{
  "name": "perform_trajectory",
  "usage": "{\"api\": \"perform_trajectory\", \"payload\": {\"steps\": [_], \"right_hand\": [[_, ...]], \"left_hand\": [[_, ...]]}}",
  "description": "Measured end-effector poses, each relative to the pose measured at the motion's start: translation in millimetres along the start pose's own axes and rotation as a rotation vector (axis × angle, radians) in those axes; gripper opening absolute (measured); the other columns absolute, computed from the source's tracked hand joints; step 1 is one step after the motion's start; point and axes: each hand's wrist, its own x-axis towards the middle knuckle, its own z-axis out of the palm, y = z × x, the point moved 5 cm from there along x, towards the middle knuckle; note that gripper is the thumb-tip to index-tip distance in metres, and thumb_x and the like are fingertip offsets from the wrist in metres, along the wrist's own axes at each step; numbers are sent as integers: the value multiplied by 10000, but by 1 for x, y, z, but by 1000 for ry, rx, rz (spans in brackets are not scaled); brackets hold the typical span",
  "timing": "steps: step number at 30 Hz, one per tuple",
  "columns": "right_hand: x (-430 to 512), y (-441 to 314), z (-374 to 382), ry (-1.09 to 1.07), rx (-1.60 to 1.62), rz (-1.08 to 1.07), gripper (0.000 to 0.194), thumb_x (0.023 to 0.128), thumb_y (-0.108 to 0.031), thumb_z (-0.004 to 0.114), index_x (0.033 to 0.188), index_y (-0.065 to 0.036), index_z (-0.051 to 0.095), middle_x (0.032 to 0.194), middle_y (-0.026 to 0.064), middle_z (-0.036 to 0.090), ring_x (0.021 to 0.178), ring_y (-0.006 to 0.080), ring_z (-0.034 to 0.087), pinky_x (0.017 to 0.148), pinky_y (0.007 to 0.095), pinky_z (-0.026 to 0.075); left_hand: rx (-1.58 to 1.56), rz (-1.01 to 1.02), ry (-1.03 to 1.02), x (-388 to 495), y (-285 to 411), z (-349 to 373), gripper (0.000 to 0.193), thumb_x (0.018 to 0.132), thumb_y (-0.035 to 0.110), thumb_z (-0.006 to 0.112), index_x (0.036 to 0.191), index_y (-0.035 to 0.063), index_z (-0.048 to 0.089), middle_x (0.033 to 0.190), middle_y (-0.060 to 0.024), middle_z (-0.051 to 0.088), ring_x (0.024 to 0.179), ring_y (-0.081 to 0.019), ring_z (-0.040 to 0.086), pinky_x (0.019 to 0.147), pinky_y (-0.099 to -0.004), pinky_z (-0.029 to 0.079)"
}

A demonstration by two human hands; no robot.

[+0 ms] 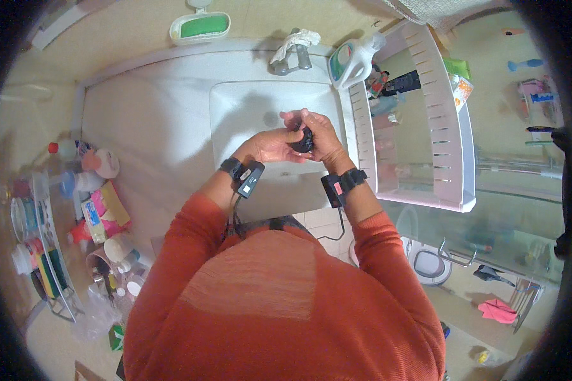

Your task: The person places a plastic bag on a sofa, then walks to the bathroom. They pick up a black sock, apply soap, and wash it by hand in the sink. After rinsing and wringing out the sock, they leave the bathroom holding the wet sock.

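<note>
Over the front part of a white sink basin point(238, 109), my two hands meet around a small, dark, wet-looking bundle point(303, 141), perhaps cloth. My left hand point(274, 145) comes in from the left, with its palm turned up and its thumb on the bundle. From the right, my right hand point(323, 133) presses its fingers around the same bundle. Both wrists wear black straps with small cabled boxes. Behind the hands stands a metal faucet point(293, 59) with a white cloth point(301, 39) draped on it. The fingers hide part of the bundle.
A white and green detergent bottle point(357, 59) stands at the basin's back right corner. Right of the basin is a slotted white plastic basket point(426, 109) holding tubes. A soap dish point(200, 27) with a green pad is on the back wall. Bottles and a wire rack point(52, 252) crowd the left.
</note>
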Motion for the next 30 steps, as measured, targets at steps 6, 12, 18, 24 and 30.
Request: {"api": "perform_trajectory", "payload": {"steps": [6,12,18,24,30], "right_hand": [[9,-1,2,-95,-213,-118,471,971,-324,527,1321,-11,484,815,45,620,754,129,600,609,272,506],[37,18,-17,72,-59,-25,305,981,-261,487,1151,-23,571,666,-6,502,599,113,510,555,271,443],[61,47,-38,518,-90,28,279,981,-245,428,876,-35,578,606,23,483,474,143,430,430,310,373],[92,89,-88,538,-793,-79,320,961,-235,409,852,-21,620,613,70,560,520,187,544,509,294,437],[101,95,-89,617,-659,3,385,953,-352,467,876,-19,644,746,96,616,691,200,609,633,362,481]], "left_hand": [[236,-106,199,5,-6,-30,326,822,179,722,1093,95,561,853,-44,609,596,-99,495,469,-219,323],[917,66,601,13,-3,-48,399,773,245,729,1079,47,568,790,-72,635,611,-183,544,527,-333,426],[1634,-33,1046,10,-2,-48,172,780,228,633,837,68,662,892,-166,675,867,-379,635,720,-447,514],[1925,63,1006,5,-13,-50,148,818,183,618,817,39,649,838,-180,667,854,-377,649,708,-440,517],[1611,352,1200,-3,-4,-55,136,764,136,638,838,24,614,881,-190,670,815,-324,673,703,-405,527]]}}
